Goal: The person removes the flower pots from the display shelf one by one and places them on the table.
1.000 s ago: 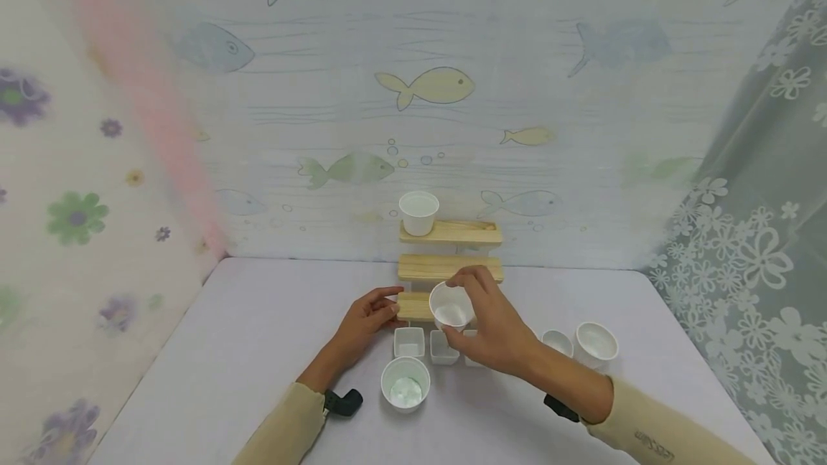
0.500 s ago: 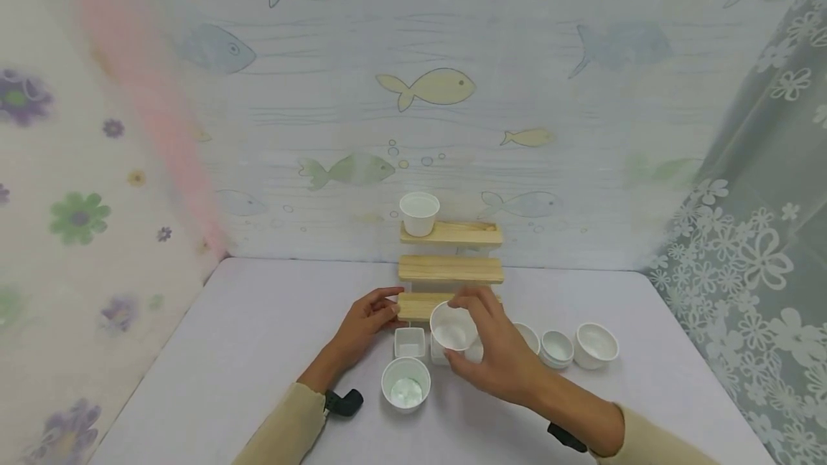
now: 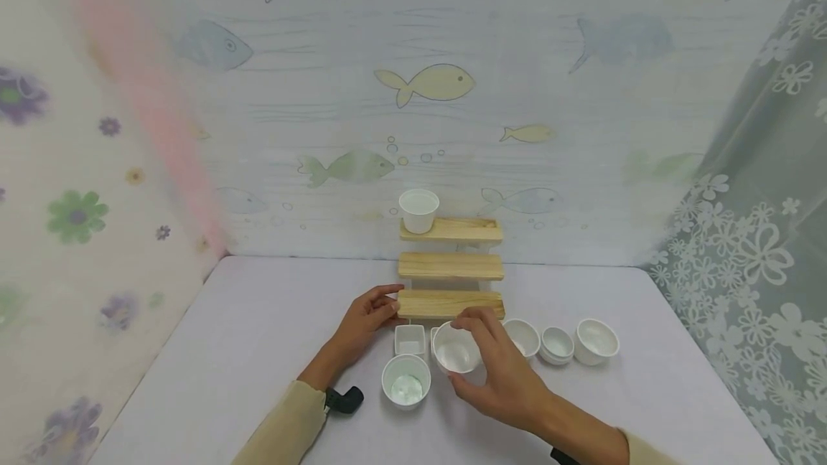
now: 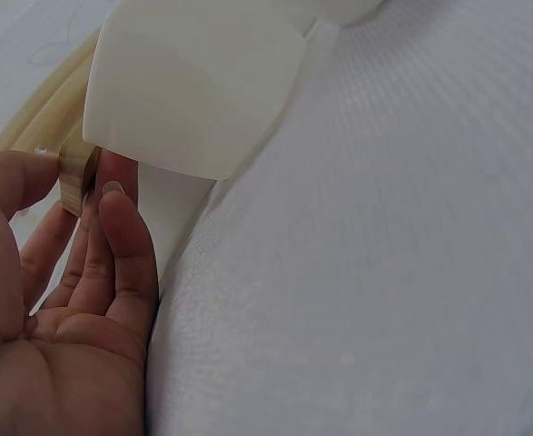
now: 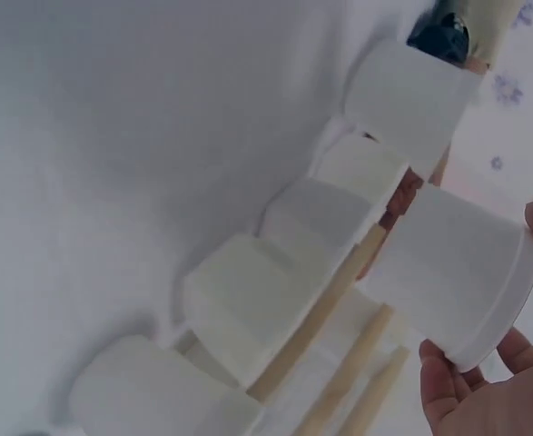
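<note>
My right hand (image 3: 500, 372) holds a white round cup (image 3: 456, 350) by its rim, thumb on the near side and fingertips on the far side. In the right wrist view this cup (image 5: 448, 272) hangs in front of the other white dishes. With thumb and fingers my left hand (image 3: 362, 323) grips the left end of the lowest board of a three-tier wooden shelf (image 3: 450, 303); the left wrist view shows that board end (image 4: 74, 177) between them. A similar white cup (image 3: 418, 212) stands on the top tier. The held cup overlaps a square white dish.
In front of the shelf sit a small square dish (image 3: 410, 340) and a deep round cup (image 3: 405, 382). To the right stand a round bowl (image 3: 522, 338), small stacked-looking bowls (image 3: 557, 345) and a larger bowl (image 3: 596, 341). A patterned wall rises behind the table (image 3: 291, 321).
My right hand has brought the white cup down and toward me, from in front of the lowest board to over the square dishes. The left hand keeps its place on the shelf.
</note>
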A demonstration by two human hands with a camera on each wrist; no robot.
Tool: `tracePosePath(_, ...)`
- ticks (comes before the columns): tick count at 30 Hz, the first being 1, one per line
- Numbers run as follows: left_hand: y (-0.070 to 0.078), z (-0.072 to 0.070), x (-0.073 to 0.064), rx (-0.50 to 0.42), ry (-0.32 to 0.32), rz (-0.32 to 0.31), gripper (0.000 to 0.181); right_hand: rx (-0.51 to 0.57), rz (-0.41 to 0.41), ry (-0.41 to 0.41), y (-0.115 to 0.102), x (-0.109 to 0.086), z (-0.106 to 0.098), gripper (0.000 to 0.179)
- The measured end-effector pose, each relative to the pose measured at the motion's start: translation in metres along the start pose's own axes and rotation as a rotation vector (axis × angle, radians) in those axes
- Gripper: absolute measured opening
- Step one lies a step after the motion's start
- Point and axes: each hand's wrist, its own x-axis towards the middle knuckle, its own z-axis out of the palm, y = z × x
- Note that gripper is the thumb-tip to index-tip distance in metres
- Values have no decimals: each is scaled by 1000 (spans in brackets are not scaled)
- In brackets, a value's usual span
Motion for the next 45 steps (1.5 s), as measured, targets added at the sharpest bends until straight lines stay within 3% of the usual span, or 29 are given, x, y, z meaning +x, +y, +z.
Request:
tracePosePath(9,3,0,-2,-16,17,9,45,28,7,-35,4,-14,14,66)
tracePosePath(14,3,1,-2,-31,-5,6,47,17,-3,-22,7,-20,19,67)
tracePosePath(24,5,3,-3,-26,11,2,47,-4,-81,17,13,-32,30,68)
tracePosePath(30,3,2,-2,-24,6,14,49,0,-34,-16,16,-35,34,67)
tracePosePath(45,5,3,-3,-42,5,7,46,-9,-74,-13,17,-34,33,74)
